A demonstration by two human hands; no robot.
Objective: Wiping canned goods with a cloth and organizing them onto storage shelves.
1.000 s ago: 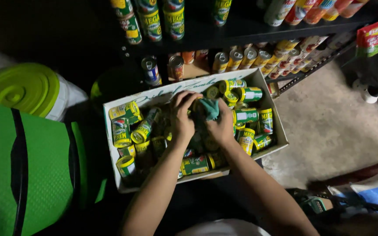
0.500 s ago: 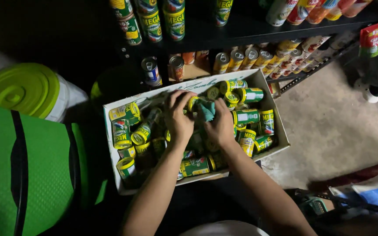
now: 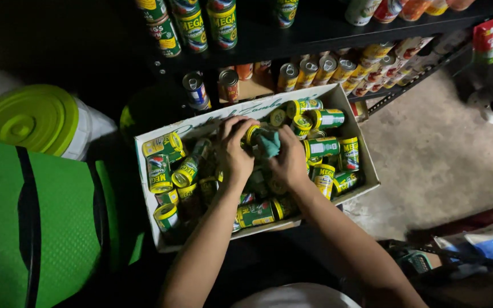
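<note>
Cans crowd a cardboard box that sits on the floor before a dark shelf, and both hands work in the middle of it. The left hand is closed around a can with a yellow rim, held just above the heap near the box's far wall. The right hand presses a teal cloth against that can, fingers curled over the cloth so the two hands nearly meet. Loose cans in green and yellow labels lie on their sides all around, packed tightly from the left wall to the right wall, and several lie under the wrists and forearms, so the hands have no bare box floor beneath them. More cans stand on the shelf above the box's far edge, some upright in a row, others tilted in a line running toward the right. Left of the box sits a white tub with a lime lid, and nearer the person a green mesh panel with a black strip fills the lower left. Concrete floor shows to the right of the box, well apart from the hands.
</note>
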